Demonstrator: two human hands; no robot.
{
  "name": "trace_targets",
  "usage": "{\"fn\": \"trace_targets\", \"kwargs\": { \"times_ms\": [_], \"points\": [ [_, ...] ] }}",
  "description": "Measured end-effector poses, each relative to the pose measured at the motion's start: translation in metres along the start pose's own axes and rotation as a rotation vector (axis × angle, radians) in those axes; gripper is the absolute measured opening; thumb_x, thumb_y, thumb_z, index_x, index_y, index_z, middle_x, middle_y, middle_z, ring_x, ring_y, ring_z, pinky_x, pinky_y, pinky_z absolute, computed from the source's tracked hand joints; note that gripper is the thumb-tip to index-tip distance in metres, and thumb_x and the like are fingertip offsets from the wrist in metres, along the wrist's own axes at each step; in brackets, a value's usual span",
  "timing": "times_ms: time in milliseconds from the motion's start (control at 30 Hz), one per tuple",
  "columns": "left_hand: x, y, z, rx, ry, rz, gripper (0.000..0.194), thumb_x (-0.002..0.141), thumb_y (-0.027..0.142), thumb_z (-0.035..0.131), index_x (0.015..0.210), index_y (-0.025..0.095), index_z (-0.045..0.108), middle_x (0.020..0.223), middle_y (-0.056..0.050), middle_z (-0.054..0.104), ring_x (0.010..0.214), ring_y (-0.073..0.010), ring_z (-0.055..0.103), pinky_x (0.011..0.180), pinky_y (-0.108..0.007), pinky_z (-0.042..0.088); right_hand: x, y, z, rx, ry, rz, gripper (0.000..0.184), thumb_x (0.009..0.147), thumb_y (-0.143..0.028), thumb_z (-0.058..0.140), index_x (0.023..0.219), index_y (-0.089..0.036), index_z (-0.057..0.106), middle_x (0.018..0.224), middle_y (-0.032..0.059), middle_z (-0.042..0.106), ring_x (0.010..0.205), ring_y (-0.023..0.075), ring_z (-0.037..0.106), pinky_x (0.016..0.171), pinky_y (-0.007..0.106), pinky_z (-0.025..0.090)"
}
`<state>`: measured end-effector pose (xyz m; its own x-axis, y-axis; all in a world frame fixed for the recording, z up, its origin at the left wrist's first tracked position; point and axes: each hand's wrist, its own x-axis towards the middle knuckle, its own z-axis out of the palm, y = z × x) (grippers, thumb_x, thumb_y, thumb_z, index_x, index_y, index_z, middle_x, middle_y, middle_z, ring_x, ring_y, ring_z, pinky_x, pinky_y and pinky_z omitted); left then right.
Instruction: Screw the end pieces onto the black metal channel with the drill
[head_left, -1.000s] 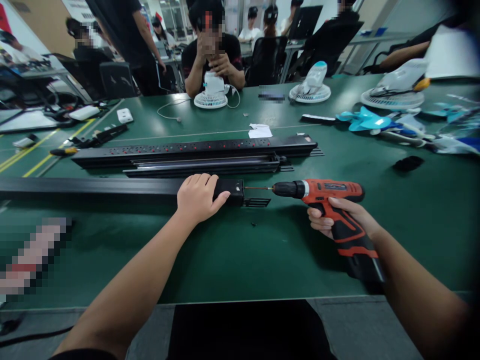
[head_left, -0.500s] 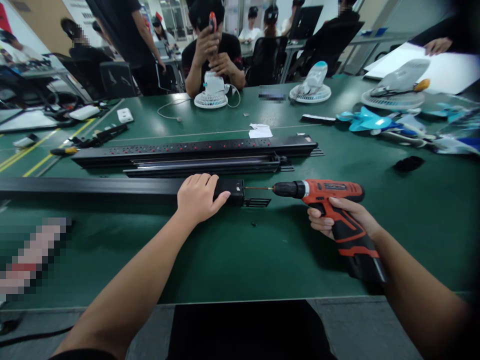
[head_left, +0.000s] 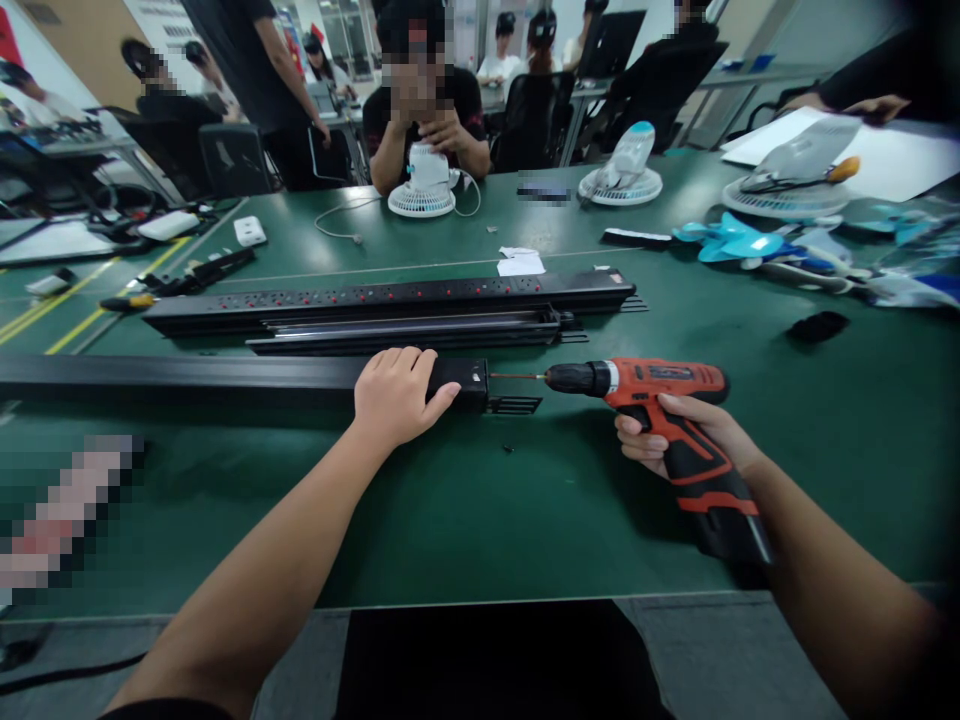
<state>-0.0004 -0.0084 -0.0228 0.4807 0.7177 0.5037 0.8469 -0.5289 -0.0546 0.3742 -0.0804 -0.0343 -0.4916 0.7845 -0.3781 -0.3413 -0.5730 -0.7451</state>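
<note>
My left hand (head_left: pixel 397 395) is wrapped over the right end of a long black bar (head_left: pixel 225 375), fingers on top and thumb toward me. No sockets show on the bar's visible faces. My right hand (head_left: pixel 690 435) grips the handle of an orange and black cordless drill (head_left: pixel 667 380), index finger at the trigger. The drill lies level, and its long thin bit (head_left: pixel 517 376) reaches the bar's end face. Slotted black tabs (head_left: pixel 514 405) stick out below that end. On the table just in front is a small dark screw (head_left: pixel 508 449).
Behind the bar lie a black power strip (head_left: pixel 390 297) with red-marked sockets and a black channel piece (head_left: pixel 420 328). A screwdriver (head_left: pixel 127 302) is at left. Across the green table (head_left: pixel 465 530), a person works on a white fan (head_left: pixel 422 190). Blue fan blades (head_left: pixel 727 240) lie at right.
My hands, the drill and the bar look unmoved. Across the table, the person's raised hand has shifted slightly, and at far right another person's hand and the white sheet have moved.
</note>
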Motion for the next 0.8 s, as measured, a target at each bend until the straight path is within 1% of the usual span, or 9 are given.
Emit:
{"fn": "trace_targets", "kwargs": {
  "times_ms": [200,367,533,667,800],
  "points": [
    [0.0007,0.0006,-0.0014,0.003,0.002,0.001,0.057,0.101,0.06,0.039,0.116,0.015,0.071,0.102,-0.014,0.074,0.096,-0.0334,0.068,0.086,-0.048,0.052,0.0,0.0,-0.0013,-0.017,0.006,-0.008,0.031,0.07,-0.05,0.05,0.081,-0.022,0.053,0.062,-0.0032,0.041,0.051,0.0082,0.028,0.043,0.021,0.033],
    [0.0003,0.0005,-0.0012,0.011,0.004,0.001,0.056,0.102,0.059,0.039,0.116,0.015,0.07,0.105,-0.015,0.074,0.096,-0.0331,0.069,0.086,-0.047,0.052,-0.0004,-0.0011,0.0004,-0.02,-0.022,0.02,0.033,0.069,-0.052,0.05,0.08,-0.021,0.053,0.058,-0.0038,0.039,0.051,0.0083,0.028,0.041,0.02,0.03],
    [0.0003,-0.0001,-0.0003,0.011,0.012,0.006,0.056,0.101,0.06,0.04,0.116,0.015,0.071,0.103,-0.014,0.074,0.096,-0.0329,0.069,0.086,-0.047,0.052,0.0,-0.0017,0.0033,-0.007,-0.02,0.002,0.033,0.069,-0.051,0.051,0.08,-0.019,0.054,0.058,-0.0034,0.04,0.051,0.0074,0.028,0.042,0.018,0.031],
    [0.0006,-0.0005,0.0,0.004,0.017,0.011,0.058,0.101,0.059,0.04,0.116,0.013,0.071,0.103,-0.015,0.074,0.095,-0.0336,0.068,0.086,-0.048,0.052,0.0002,-0.0017,0.0014,-0.008,-0.047,0.024,0.033,0.071,-0.051,0.049,0.08,-0.02,0.054,0.059,-0.0034,0.039,0.052,0.0078,0.029,0.042,0.018,0.032],
    [0.0003,-0.0008,0.0008,0.013,0.016,0.016,0.059,0.102,0.059,0.039,0.115,0.012,0.071,0.103,-0.015,0.074,0.096,-0.0334,0.069,0.086,-0.047,0.052,-0.0001,-0.001,-0.0005,0.003,-0.043,0.01,0.032,0.071,-0.05,0.048,0.082,-0.021,0.054,0.06,-0.0033,0.04,0.052,0.0079,0.029,0.042,0.019,0.033]
  ]
}}
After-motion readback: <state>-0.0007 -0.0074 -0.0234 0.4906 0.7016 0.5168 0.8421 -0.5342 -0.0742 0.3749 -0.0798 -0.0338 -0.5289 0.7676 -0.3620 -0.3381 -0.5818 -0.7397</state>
